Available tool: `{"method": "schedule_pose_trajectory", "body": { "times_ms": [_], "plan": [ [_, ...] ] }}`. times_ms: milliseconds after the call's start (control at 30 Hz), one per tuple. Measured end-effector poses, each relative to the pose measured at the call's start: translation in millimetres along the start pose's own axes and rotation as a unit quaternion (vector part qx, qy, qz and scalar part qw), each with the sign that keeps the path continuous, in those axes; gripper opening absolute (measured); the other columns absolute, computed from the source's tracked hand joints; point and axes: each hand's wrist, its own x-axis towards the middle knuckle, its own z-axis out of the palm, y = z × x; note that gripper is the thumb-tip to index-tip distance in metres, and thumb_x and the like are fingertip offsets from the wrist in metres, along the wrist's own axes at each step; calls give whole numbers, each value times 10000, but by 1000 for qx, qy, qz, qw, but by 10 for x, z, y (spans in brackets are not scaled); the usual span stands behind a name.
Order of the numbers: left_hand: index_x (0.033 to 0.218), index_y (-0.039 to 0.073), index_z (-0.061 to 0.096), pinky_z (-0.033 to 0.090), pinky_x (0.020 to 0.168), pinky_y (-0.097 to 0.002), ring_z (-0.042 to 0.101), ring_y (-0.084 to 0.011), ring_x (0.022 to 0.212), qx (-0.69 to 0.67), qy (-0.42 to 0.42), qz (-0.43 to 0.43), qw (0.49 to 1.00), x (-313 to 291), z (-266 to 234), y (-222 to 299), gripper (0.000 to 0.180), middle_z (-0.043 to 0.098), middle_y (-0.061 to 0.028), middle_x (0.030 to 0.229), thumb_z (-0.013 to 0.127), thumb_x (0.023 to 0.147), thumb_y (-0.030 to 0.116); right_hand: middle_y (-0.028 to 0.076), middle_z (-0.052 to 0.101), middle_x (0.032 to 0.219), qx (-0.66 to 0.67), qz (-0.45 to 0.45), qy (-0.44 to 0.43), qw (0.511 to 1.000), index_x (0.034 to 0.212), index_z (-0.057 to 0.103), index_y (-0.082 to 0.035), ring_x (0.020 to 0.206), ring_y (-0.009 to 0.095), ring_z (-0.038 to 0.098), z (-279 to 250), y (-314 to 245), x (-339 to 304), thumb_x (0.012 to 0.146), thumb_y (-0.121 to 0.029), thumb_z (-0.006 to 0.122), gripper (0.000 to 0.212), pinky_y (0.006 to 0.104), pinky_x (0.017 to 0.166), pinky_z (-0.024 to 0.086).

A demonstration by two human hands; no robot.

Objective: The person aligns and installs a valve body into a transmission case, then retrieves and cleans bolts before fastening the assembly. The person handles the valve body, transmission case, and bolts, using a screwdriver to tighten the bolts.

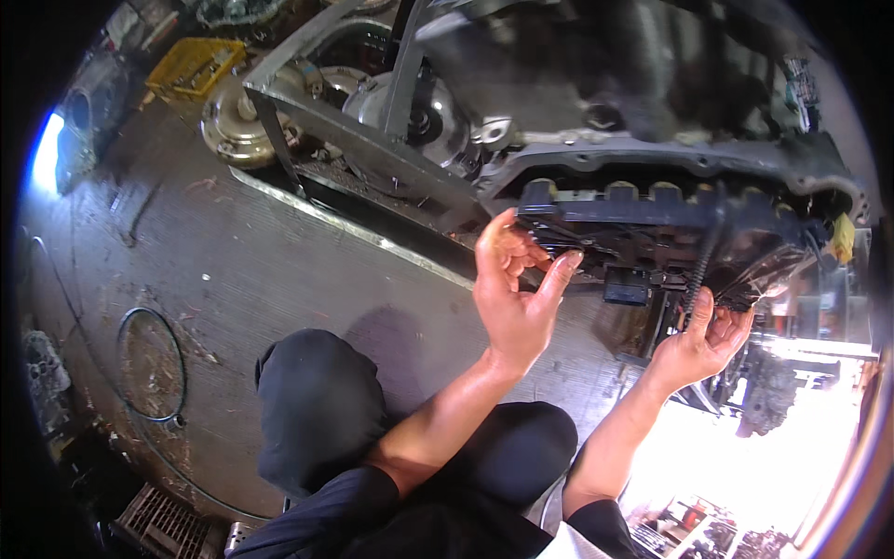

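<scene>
A long black valve body (643,212), with several rounded caps along its top edge, lies along the open flange of a big metal gearbox housing (596,84). My left hand (517,298) is curled at its left end, thumb and fingers bent around the edge. At its lower right end, my right hand (700,347) grips from below, thumb up beside a ribbed black conduit (703,261). The fingertips of both hands are partly hidden by the dark unit. Below its middle sits a small black block (627,286).
A metal frame stand (363,140) is left of the housing, with round metal drums (244,116) in and beside it. A yellow crate (196,67) stands at the far left. A looped hose (182,373) lies on the floor (214,270). Bright light glares at lower right, above a parts tray (694,536).
</scene>
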Motion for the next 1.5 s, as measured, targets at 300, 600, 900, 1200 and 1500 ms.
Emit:
{"method": "schedule_pose_trajectory", "body": {
  "times_ms": [300,600,900,1200,1500],
  "plan": [
    [1575,-80,398,550,930,-354,673,-253,1067,117,-42,-13,992,-106,-80,291,857,647,-194,1219,844,863,88,193,594,1335,14,-7,-43,999,1519,412,82,1175,293,650,-55,-59,47,978,42,676,603,466,947,638],
    [1323,-37,637,461,1073,-441,545,-379,1267,23,-28,-115,993,-235,-66,366,527,554,-201,1402,778,823,53,229,581,1336,-1,61,-25,998,1445,496,100,1125,317,643,-20,-261,41,1000,-120,740,553,457,921,668],
    [1486,-83,499,451,1152,-432,485,-467,1427,-31,-72,-174,982,-257,-46,483,688,376,-309,1596,681,827,-7,234,577,1318,13,87,-48,995,1430,481,99,1158,301,633,-86,-266,127,1019,-145,717,533,474,899,672],
    [1430,-187,489,420,1187,-452,257,-512,1552,-64,-98,-129,985,-397,-20,493,665,124,-389,1686,610,815,34,235,621,1214,-11,70,-47,996,1288,537,140,1053,319,673,-138,-215,190,1008,-147,733,446,463,856,693],
    [1404,-167,544,369,1212,-502,303,-527,1531,-50,-102,-95,989,-399,-32,424,658,131,-439,1659,653,851,173,263,604,1216,10,57,-12,998,1278,521,155,976,359,701,-75,-176,162,957,-110,787,494,474,805,714]
  ]
}}
